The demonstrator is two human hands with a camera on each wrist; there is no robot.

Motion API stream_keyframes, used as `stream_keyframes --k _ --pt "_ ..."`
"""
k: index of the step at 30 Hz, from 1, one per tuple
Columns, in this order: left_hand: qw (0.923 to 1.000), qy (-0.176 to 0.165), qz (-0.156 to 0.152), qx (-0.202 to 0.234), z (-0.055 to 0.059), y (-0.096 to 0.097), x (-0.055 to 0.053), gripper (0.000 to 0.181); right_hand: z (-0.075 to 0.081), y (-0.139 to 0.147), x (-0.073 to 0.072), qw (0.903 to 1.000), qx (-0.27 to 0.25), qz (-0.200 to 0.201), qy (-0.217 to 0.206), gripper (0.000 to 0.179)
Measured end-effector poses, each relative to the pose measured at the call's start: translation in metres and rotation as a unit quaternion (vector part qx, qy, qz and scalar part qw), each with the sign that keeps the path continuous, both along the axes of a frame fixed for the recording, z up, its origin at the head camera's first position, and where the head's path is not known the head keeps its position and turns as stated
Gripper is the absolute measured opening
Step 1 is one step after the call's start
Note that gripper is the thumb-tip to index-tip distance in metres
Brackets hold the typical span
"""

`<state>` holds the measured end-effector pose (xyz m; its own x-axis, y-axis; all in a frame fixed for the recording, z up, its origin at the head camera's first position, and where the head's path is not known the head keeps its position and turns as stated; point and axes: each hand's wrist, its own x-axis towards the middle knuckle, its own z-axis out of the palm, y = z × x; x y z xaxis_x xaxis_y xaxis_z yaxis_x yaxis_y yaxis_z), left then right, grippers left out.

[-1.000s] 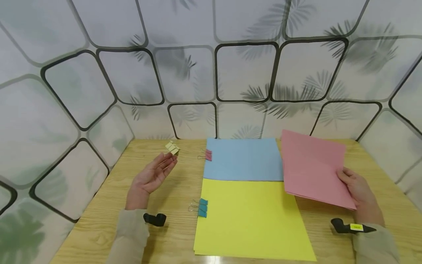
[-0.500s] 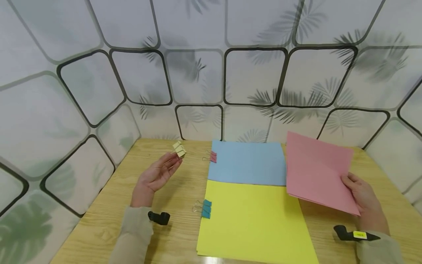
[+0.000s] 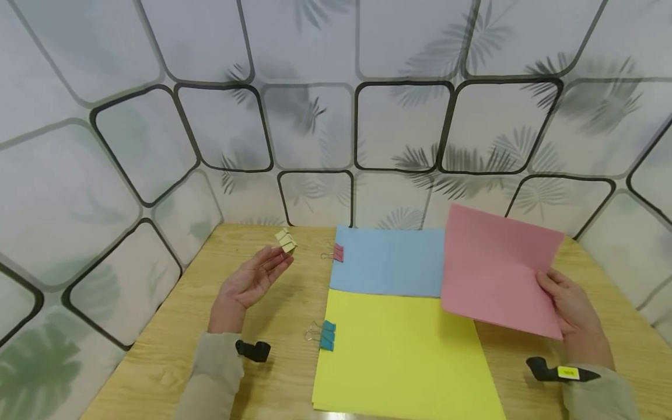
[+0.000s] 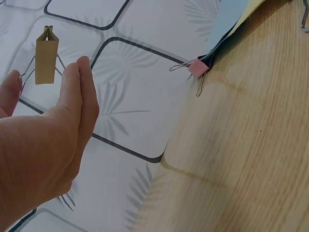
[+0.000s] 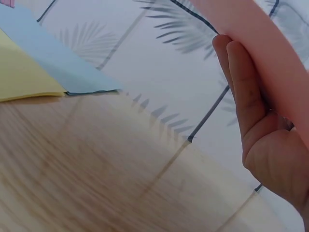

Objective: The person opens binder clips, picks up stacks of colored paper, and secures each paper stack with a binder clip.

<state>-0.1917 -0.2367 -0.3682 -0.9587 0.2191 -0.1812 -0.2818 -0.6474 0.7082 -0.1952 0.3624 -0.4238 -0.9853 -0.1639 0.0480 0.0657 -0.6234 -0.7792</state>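
Between thumb and fingers, my left hand (image 3: pixel 252 277) pinches a pale yellow binder clip (image 4: pixel 46 62) by its wire handles. The clip is held up above the table's far left part. On the right, my right hand (image 3: pixel 572 306) grips a few pink sheets (image 3: pixel 496 268) by their right edge, thumb in front and fingers behind. The pink sheets are raised and slightly bent, overlapping the right ends of the blue and yellow paper in the head view.
Blue sheets (image 3: pixel 388 259) with a pink binder clip (image 3: pixel 338 252) lie at the back middle. Yellow sheets (image 3: pixel 404 356) with a teal binder clip (image 3: pixel 328 335) lie in front, overlapping the blue. A patterned curtain (image 3: pixel 310 128) rises behind the wooden table (image 3: pixel 173 326).
The pink sheets and right hand have shifted slightly left over the blue and yellow paper, and the sheets bend more. The left hand keeps hold of the yellow clip, its handles pointing the same way.
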Motion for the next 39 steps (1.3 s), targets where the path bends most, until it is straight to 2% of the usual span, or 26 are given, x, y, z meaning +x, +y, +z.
stream_keyframes --k 4,8,17,24,30,39 --pt "0.9999 -0.006 0.002 0.01 0.001 0.001 0.002 0.022 0.003 -0.004 0.0 0.9999 0.014 -0.001 0.007 0.036" --pt "1.0 -0.006 0.003 -0.004 0.002 0.003 0.003 0.022 0.006 -0.008 -0.001 0.9998 0.017 -0.004 0.003 0.034" --pt "0.9988 0.022 -0.012 -0.042 0.005 0.008 0.002 0.021 0.015 -0.02 -0.003 0.9999 0.013 0.011 0.004 0.033" --pt "0.9978 0.032 -0.018 -0.056 0.008 0.012 0.003 0.023 0.022 -0.029 -0.003 0.9997 0.014 0.017 0.009 0.034" --pt "0.9955 0.044 -0.026 -0.08 0.009 0.014 0.002 0.027 0.024 -0.035 -0.004 0.9988 0.006 0.035 0.033 0.036" --pt "0.99 0.066 -0.032 -0.121 0.013 0.022 0.003 0.025 0.032 -0.044 -0.006 0.9984 0.026 0.041 0.031 0.037"
